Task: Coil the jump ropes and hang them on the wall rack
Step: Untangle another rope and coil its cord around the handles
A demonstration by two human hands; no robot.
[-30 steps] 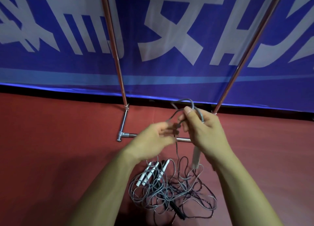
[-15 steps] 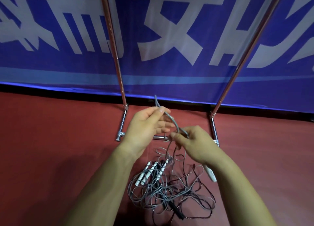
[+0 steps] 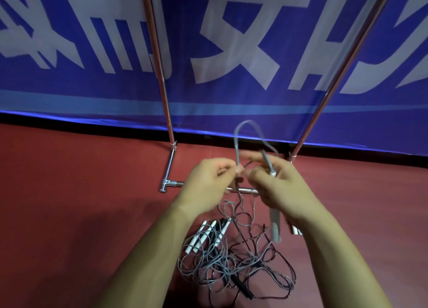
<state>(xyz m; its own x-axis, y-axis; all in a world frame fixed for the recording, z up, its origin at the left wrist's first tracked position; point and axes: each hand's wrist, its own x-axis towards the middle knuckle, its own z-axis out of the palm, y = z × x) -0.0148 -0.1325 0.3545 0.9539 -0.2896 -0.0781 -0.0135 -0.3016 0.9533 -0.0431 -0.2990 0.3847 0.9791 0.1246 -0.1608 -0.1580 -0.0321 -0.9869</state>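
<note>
A grey jump rope loop (image 3: 249,131) arches up between my two hands. My left hand (image 3: 208,182) pinches one side of the loop. My right hand (image 3: 280,187) grips the other side, with the rope's white handle (image 3: 275,224) hanging below it. More rope runs down from my hands into a tangled pile of grey and dark jump ropes (image 3: 234,266) on the red floor. Several white handles (image 3: 203,237) and a black handle (image 3: 242,288) lie in that pile.
A chrome rack stands just beyond my hands, with a left upright (image 3: 159,67), a right upright (image 3: 342,69) and a low base bar (image 3: 171,183). Behind it hangs a blue banner (image 3: 231,53) with large white characters. Red floor (image 3: 69,203) spreads to both sides.
My hands have come close together and risen a little. The rope now forms a taller loop above them, and the white handle hangs straight down under my right hand.
</note>
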